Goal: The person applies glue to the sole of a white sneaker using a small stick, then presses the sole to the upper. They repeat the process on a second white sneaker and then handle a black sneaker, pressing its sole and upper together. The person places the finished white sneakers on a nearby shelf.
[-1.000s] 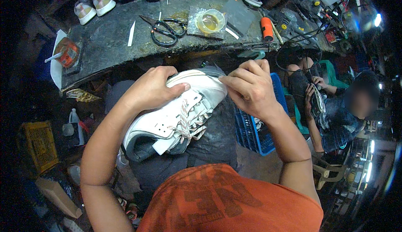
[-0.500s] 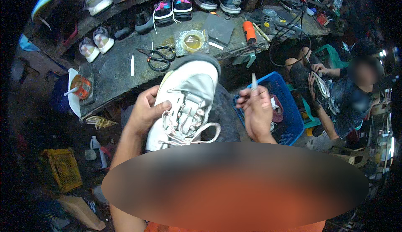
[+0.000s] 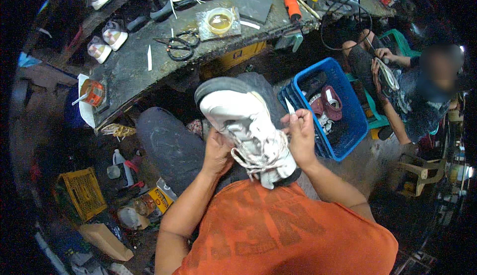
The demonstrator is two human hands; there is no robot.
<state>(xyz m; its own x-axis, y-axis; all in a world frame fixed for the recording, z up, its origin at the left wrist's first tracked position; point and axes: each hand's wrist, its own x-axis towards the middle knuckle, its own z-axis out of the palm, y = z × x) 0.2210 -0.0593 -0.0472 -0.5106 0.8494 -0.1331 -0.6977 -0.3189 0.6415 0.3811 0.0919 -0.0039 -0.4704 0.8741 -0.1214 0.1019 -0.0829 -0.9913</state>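
Note:
A white sneaker (image 3: 237,108) with a grey sole edge and speckled laces is held up over my lap, its toe pointing away and to the left. My left hand (image 3: 217,152) grips it from the left side, with some fingers hidden behind the shoe. Close against the sneaker's right side is my right hand (image 3: 301,135). Between its thumb and fingers it pinches a pale, pointed, blade-like piece (image 3: 289,107), tip upward. Whether my right fingertips touch the shoe, I cannot tell.
Ahead, a dark workbench (image 3: 131,83) bears black-handled scissors (image 3: 182,45), a cup of yellowish liquid (image 3: 219,21), an orange cylinder (image 3: 292,7) and several shoes. A blue basket (image 3: 365,126) holding shoes stands at right. Beyond it, a seated person (image 3: 430,96) handles a pale item.
The sneaker has come down toward my body, and its toe now leans left. My right hand, still pinching the pointed piece, is now beside the shoe. The view has also shifted.

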